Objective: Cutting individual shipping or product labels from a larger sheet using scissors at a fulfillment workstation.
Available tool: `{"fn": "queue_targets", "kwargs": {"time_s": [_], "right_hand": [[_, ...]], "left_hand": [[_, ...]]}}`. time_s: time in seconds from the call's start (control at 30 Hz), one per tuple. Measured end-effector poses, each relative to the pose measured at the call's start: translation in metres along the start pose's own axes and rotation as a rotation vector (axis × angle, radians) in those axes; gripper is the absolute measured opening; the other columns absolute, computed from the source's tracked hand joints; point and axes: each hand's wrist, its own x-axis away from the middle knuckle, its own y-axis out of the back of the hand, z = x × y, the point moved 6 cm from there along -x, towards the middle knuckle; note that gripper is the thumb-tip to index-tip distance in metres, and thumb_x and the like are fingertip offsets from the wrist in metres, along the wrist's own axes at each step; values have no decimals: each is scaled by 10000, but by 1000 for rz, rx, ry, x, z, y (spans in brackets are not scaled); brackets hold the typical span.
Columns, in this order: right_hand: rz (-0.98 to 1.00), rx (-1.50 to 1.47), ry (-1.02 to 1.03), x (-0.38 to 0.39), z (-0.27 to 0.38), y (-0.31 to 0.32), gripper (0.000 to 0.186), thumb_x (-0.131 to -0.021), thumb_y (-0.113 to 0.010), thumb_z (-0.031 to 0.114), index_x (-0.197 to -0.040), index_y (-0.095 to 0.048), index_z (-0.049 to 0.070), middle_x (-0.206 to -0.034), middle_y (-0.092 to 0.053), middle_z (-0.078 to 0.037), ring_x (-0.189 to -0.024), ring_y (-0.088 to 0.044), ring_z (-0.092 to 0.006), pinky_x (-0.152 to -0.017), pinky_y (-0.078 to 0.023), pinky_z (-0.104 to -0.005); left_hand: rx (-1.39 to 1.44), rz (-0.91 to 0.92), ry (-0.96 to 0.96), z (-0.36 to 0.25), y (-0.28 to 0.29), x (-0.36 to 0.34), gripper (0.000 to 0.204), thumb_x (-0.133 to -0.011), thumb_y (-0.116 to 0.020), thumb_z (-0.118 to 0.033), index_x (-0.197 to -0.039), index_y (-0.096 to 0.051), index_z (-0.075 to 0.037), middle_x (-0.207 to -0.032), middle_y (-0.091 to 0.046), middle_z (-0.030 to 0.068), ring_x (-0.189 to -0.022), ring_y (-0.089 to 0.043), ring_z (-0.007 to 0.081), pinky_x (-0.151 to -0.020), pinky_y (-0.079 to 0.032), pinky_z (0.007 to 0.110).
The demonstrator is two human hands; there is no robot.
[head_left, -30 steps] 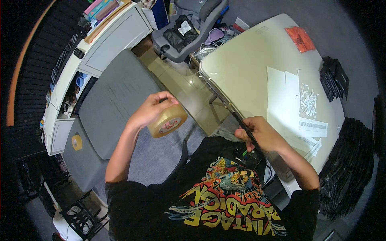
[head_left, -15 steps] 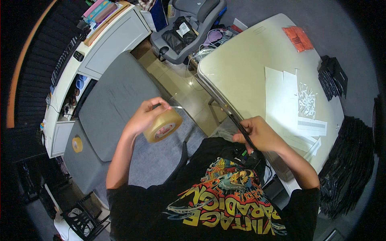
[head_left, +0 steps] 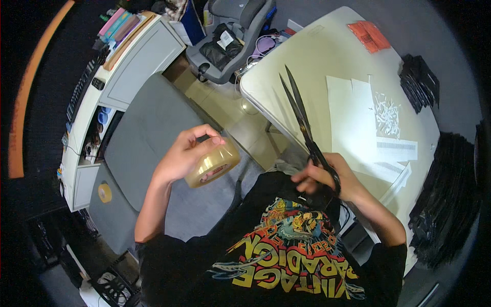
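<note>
A wide roll of clear yellowish packing tape (head_left: 217, 166) is held up in front of me on the left. My left hand (head_left: 186, 153) grips its upper left side, thumb and forefinger pinched together at its top edge. Black scissors (head_left: 302, 115) are in my right hand (head_left: 330, 176), blades slightly apart and pointing up and away over the table's near edge. The fingers of that hand are around the handles and partly blurred. Scissors and tape roll are well apart from each other.
The pale table (head_left: 286, 66) on the right bears white paper sheets (head_left: 350, 112), a pile of small white strips (head_left: 387, 115), an orange packet (head_left: 368, 36) and black packets (head_left: 418, 83). Another tape roll (head_left: 105, 193) lies on the grey seat (head_left: 153, 128) at left. Beyond stands a child car seat (head_left: 225, 38).
The scissors have swung up and their blades have come apart. My left hand and the tape roll have shifted slightly right, and the loose tape end no longer shows.
</note>
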Motion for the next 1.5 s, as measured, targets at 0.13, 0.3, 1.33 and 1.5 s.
{"fn": "queue_targets", "kwargs": {"time_s": [0.13,0.3,1.33,1.5], "right_hand": [[40,-19,126,-37,7,-14,245,-935,-702,185,-874,-536,16,-1014,-690,-168,-1037,-684,-230,-835,-576,-323],[197,-172,360,-77,19,-38,239,-846,-703,11,-879,-472,61,-1263,-619,-272,-1294,-552,-351,-1067,-478,-432],[303,-92,389,-83,15,-55,302,-856,-753,76,-894,-455,105,-957,-699,-122,-924,-678,-186,-815,-524,-312],[324,-190,311,-84,5,-59,285,-845,-774,84,-897,-494,91,-968,-713,-125,-892,-673,-160,-809,-527,-303]], "left_hand": [[66,32,61,-24,-15,12,193,-998,-619,-222,-960,-652,-36,-846,-673,40,-687,-631,98,-562,-498,242],[66,128,0,-46,-30,29,208,-1018,-599,-199,-1050,-608,7,-746,-664,102,-510,-611,136,-423,-477,273],[105,179,-66,-52,-29,43,180,-995,-634,-186,-990,-641,-7,-837,-677,74,-567,-641,133,-458,-508,262],[53,140,27,-51,-26,43,230,-945,-691,-244,-918,-675,-16,-879,-698,48,-741,-641,98,-655,-503,242]]}}
